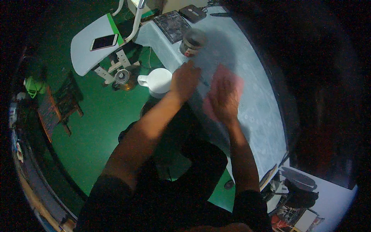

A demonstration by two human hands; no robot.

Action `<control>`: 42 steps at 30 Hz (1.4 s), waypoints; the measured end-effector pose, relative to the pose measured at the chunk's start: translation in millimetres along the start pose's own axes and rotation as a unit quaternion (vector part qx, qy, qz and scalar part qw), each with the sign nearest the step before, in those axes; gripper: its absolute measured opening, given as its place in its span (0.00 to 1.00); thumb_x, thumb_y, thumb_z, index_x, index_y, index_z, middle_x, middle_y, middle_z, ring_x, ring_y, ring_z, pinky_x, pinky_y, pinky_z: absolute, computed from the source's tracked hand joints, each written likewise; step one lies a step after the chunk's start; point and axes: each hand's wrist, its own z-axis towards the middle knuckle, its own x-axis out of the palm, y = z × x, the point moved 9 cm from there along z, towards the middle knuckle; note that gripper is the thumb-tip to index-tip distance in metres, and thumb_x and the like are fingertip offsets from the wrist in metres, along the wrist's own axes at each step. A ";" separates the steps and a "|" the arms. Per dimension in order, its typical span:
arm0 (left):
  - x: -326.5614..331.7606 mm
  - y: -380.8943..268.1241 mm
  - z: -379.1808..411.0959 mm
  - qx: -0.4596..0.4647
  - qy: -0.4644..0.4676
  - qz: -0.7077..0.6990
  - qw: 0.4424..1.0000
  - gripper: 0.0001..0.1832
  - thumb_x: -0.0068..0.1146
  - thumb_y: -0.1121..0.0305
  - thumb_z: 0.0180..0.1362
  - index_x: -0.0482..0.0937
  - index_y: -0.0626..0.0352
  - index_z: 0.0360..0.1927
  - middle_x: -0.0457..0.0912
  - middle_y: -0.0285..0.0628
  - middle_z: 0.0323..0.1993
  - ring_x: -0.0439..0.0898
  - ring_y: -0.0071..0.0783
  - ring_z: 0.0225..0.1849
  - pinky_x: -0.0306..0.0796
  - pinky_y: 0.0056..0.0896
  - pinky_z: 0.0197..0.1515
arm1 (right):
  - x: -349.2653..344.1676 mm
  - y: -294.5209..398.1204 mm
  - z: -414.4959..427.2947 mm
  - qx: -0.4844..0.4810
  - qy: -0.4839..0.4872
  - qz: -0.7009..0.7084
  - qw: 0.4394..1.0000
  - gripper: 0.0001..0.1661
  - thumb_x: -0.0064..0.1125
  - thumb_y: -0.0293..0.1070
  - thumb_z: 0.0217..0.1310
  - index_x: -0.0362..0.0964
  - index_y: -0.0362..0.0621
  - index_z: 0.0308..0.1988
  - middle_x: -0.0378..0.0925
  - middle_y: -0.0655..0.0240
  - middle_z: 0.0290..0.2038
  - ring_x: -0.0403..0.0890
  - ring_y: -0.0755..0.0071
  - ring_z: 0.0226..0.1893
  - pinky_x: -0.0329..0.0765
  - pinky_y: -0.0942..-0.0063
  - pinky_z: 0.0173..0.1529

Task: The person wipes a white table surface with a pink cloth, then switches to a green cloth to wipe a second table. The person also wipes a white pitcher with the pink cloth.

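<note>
On the pale table cover (255, 95) lies a pink cloth (232, 75), and my right hand (224, 101) rests flat on it with the fingers extended. My left hand (187, 79) is near the table's left edge, its fingers bent; whether it holds anything is hidden. Just beyond it stands a clear glass jar (193, 43) with something red near its base. To the left of my left hand is a white mug or pitcher (159, 81) with its handle pointing left; the hand overlaps its right rim, and I cannot tell if they touch.
A dark flat panel (173, 26) and a black box (193, 13) lie at the table's far end. A smartphone (103, 42) rests on a white board (84, 43) at the upper left. Below it is a metal canister (123, 76). A wooden folding stool (59, 107) stands on the green floor.
</note>
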 end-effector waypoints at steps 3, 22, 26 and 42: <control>-13.3 0.3 -2.2 -0.007 -0.042 0.021 0.999 0.06 0.61 0.67 0.58 0.86 0.43 0.38 0.80 0.36 0.41 0.83 0.34 0.43 0.79 0.34 0.45 | 8.1 31.3 2.2 -0.075 0.021 -0.313 0.947 0.37 0.61 0.43 0.70 0.68 0.29 0.68 0.67 0.40 0.71 0.64 0.36 0.74 0.56 0.46 0.78; 20.3 -10.8 -2.7 0.071 0.103 -0.103 0.987 0.11 0.60 0.65 0.66 0.76 0.59 0.47 0.85 0.52 0.44 0.85 0.51 0.49 0.80 0.51 0.52 | -15.0 -14.9 36.1 0.083 -0.077 0.096 0.989 0.45 0.68 0.41 0.53 0.65 0.43 0.70 0.71 0.60 0.68 0.68 0.54 0.70 0.58 0.55 0.74; 28.2 -9.7 -4.6 0.060 0.107 -0.113 0.986 0.11 0.61 0.65 0.66 0.76 0.58 0.46 0.84 0.51 0.44 0.85 0.51 0.50 0.81 0.48 0.50 | -56.2 -54.3 65.2 -0.038 -0.035 -0.356 0.933 0.48 0.63 0.49 0.60 0.58 0.47 0.76 0.60 0.54 0.76 0.57 0.47 0.77 0.52 0.46 0.77; -31.5 -11.4 -29.8 0.072 0.106 -0.253 0.959 0.10 0.59 0.72 0.59 0.76 0.63 0.44 0.82 0.55 0.46 0.83 0.54 0.52 0.81 0.52 0.52 | -76.5 -99.0 288.2 -0.010 -0.076 -0.577 0.813 0.45 0.40 0.63 0.76 0.62 0.39 0.74 0.59 0.45 0.76 0.57 0.38 0.77 0.52 0.50 0.81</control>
